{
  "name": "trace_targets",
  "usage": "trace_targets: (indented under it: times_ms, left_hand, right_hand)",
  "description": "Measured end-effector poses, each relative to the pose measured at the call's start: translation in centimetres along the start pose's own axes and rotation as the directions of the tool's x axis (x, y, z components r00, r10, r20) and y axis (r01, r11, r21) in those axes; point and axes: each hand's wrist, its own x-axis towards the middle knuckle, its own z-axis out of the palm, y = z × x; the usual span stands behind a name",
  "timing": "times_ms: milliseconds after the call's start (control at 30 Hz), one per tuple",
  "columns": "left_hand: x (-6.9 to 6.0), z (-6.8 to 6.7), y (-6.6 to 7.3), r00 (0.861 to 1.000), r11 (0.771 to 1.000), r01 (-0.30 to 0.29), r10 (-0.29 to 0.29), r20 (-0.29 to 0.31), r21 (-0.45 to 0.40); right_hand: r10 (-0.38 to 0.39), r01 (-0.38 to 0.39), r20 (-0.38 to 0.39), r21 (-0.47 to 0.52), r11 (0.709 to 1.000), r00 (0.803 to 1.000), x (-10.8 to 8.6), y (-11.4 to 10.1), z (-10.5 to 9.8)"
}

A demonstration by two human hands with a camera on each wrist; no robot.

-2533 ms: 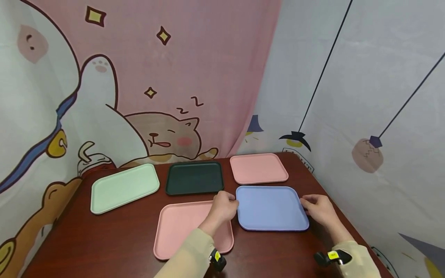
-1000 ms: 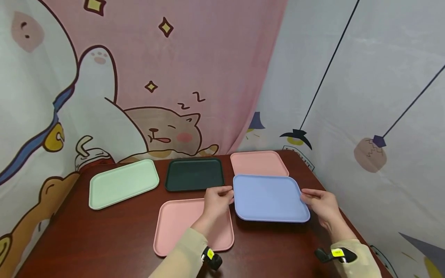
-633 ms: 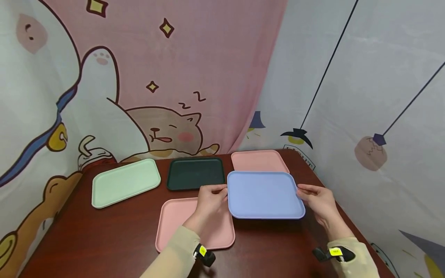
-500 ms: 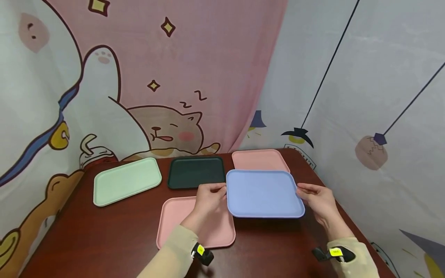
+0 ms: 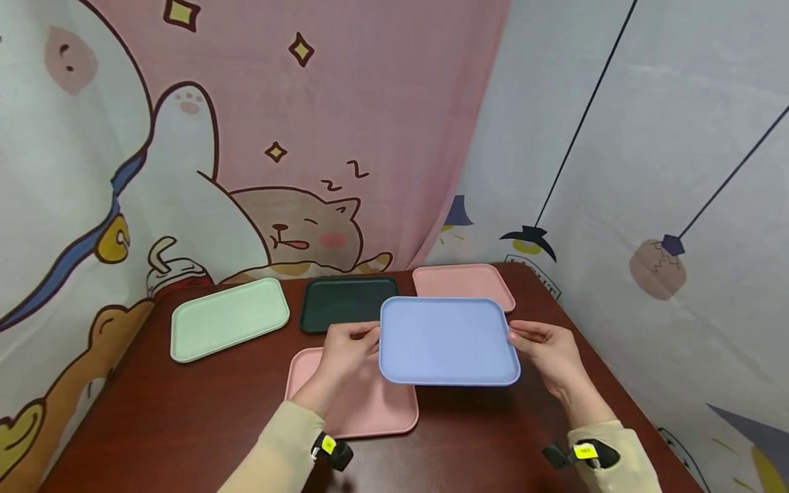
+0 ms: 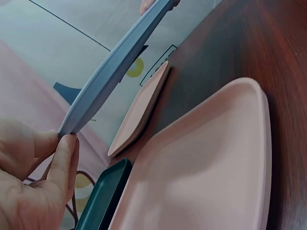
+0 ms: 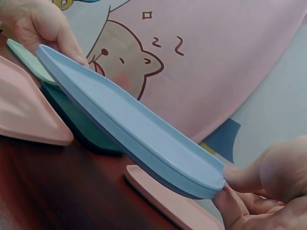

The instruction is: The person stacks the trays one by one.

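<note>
A blue rectangular tray (image 5: 448, 341) is held off the table between both hands. My left hand (image 5: 345, 350) pinches its left short edge between thumb and fingers, and my right hand (image 5: 550, 352) pinches the right one. In the left wrist view the raised blue tray (image 6: 112, 67) shows edge-on, clear of the tabletop. Below and to its left lies a pink tray (image 5: 364, 411), partly covered by the left hand and the blue tray. The right wrist view shows both hands at opposite ends of the blue tray (image 7: 129, 120).
Along the back of the brown table (image 5: 185, 424) lie a light green tray (image 5: 229, 320), a dark green tray (image 5: 345, 298) and a second pink tray (image 5: 465, 282). Printed cloth (image 5: 394, 103) hangs behind the table, and a pale wall rises at its right.
Both hands have lifted the blue tray from the table and carried it left, so it now overlaps the near pink tray's corner in view. The other trays stay put.
</note>
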Motion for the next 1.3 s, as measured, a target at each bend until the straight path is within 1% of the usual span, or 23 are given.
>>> trace_targets:
  times_ms: [67, 167, 400, 500, 633, 733, 900, 1133, 1300]
  left_hand:
    - [0.0, -0.4, 0.0, 1.0, 1.0, -0.007, 0.007, -0.005, 0.001]
    - [-0.2, -1.1, 0.1, 1.0, 1.0, 0.003, -0.003, -0.013, 0.005]
    - [-0.8, -3.0, 0.7, 1.0, 1.0, -0.008, 0.008, -0.017, 0.012]
    - [-1.0, -3.8, 1.0, 0.999, 1.0, 0.012, -0.011, -0.031, 0.024]
    - [-1.2, -4.7, 1.2, 0.998, 0.999, 0.024, -0.021, -0.057, 0.044]
    - [-1.3, -5.4, 1.1, 0.998, 0.999, 0.015, -0.012, -0.065, 0.046]
    - [-1.8, -6.5, 1.2, 0.997, 0.999, 0.025, -0.022, -0.068, 0.039]
    - [-2.6, -8.3, 1.2, 0.996, 0.998, 0.042, -0.039, -0.074, 0.047]
    - [-3.0, -9.3, 1.1, 0.994, 0.997, 0.067, -0.062, -0.085, 0.05]
  right_hand:
    - [-0.006, 0.006, 0.007, 0.002, 1.0, 1.0, 0.0, -0.2, 0.3]
    - [-0.015, 0.015, 0.014, -0.007, 1.0, 1.0, -0.1, -0.6, 0.8]
    - [-0.036, 0.036, 0.043, -0.003, 0.999, 0.998, -0.5, -1.6, 2.0]
    - [-0.04, 0.039, 0.061, 0.012, 0.999, 0.997, -0.6, -1.9, 2.6]
    - [-0.051, 0.048, 0.08, 0.034, 0.998, 0.995, -0.6, -2.1, 3.4]
    - [-0.059, 0.055, 0.088, 0.046, 0.997, 0.994, -0.6, -2.2, 4.1]
    - [-0.061, 0.054, 0.093, 0.077, 0.996, 0.994, -0.8, -2.3, 5.2]
    - [-0.06, 0.048, 0.113, 0.1, 0.994, 0.992, -1.0, -2.2, 6.9]
    - [-0.069, 0.054, 0.118, 0.126, 0.991, 0.991, -1.0, -2.0, 8.1]
